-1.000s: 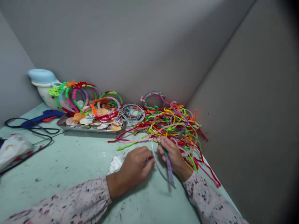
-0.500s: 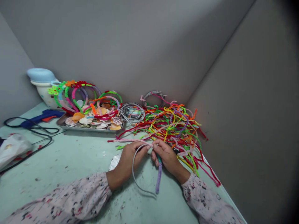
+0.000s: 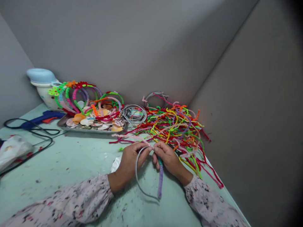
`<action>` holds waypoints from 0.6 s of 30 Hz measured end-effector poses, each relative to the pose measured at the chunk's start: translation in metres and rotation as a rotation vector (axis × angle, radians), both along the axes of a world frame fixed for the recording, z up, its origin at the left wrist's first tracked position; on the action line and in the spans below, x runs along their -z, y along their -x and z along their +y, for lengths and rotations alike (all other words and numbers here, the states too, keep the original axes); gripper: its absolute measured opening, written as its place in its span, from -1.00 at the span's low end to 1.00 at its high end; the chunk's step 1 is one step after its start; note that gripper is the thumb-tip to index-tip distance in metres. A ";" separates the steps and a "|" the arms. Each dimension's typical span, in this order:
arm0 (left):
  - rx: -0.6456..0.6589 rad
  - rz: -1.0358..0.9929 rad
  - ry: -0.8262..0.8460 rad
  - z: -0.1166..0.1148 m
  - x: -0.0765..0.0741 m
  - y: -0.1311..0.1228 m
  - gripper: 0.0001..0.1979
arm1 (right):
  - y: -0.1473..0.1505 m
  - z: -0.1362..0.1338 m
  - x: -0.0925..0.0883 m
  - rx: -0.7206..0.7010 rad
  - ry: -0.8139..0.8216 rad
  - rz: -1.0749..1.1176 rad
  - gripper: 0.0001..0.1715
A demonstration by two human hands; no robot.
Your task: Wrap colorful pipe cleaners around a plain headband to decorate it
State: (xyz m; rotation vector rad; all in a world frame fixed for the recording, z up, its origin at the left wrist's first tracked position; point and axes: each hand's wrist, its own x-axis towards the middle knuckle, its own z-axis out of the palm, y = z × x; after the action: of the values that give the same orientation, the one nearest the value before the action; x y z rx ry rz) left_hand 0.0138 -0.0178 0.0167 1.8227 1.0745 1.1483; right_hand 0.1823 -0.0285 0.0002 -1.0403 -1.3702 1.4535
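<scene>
Between my hands is a curved grey wire headband (image 3: 136,171), its bare end looping down toward me. Its other end is wrapped in purple fuzz (image 3: 160,183), with a teal part above that goes up under my right hand. My left hand (image 3: 131,159) is closed, thumb and forefinger pinching a pale pink pipe cleaner (image 3: 132,136) against the wire. The pipe cleaner's free end sticks out to the left, beyond the knuckles. My right hand (image 3: 169,159) is closed around the wrapped part, its fingertips nearly touching the left ones. The exact wrapping point is partly hidden by the fingers.
A big heap of coloured pipe cleaners (image 3: 175,126) lies behind my hands. Left of it are coiled grey wires (image 3: 134,114) and a metal tray (image 3: 94,131) with shells and finished fuzzy headbands. Farther left are a blue glue gun (image 3: 35,122), its black cord and a lidded container (image 3: 44,90).
The pink pipe cleaner's free end has swung upward, away from the table. The headband has shifted slightly, its lower end a little nearer me. Both hands keep their pinch.
</scene>
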 end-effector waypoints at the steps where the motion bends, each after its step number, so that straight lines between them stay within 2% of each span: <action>1: 0.000 0.002 -0.008 0.000 0.000 0.000 -0.82 | 0.000 0.000 0.000 -0.001 -0.002 0.001 -0.72; 18: -0.014 0.015 -0.037 -0.001 0.000 0.001 -0.82 | -0.001 -0.001 -0.001 -0.009 0.002 -0.077 -0.70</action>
State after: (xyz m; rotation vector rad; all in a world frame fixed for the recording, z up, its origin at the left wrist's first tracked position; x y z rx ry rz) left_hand 0.0127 -0.0186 0.0166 1.8579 1.0826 1.1720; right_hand 0.1829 -0.0292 0.0016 -1.1026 -1.4304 1.4346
